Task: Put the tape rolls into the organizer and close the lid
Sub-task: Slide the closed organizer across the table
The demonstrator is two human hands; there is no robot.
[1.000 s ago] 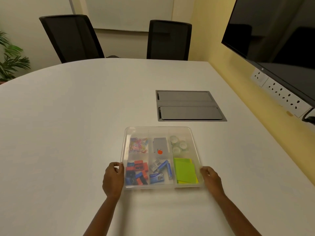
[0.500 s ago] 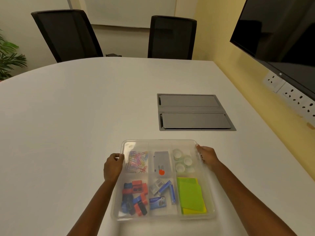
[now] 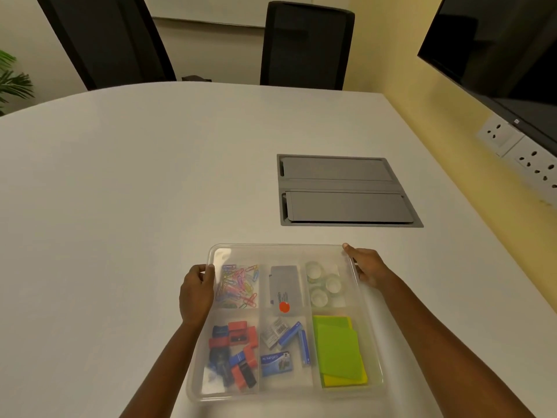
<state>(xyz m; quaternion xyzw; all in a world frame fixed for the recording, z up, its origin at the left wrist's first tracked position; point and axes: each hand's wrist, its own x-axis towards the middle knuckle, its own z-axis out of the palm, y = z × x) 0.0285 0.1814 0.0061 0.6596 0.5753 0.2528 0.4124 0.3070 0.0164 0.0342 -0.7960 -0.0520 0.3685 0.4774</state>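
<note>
A clear plastic organizer [image 3: 280,396] with six compartments is seen lying flat, its transparent lid [image 3: 271,251] laid over it. Three clear tape rolls [image 3: 324,285] are held in the far right compartment, lying flat, just inside the fingers [image 3: 351,251] at the far right corner.

I see both forearms cut off by the bottom edge. Left hand [image 3: 197,294] fingertips are hidden behind the organizer [image 3: 372,342] rim. Tape rolls [image 3: 324,285] in its far right compartment look hazy through the clear lid, count unsure. Print on the blue boxes [image 3: 275,363] in the near middle compartment is mostly too small to read.
</note>
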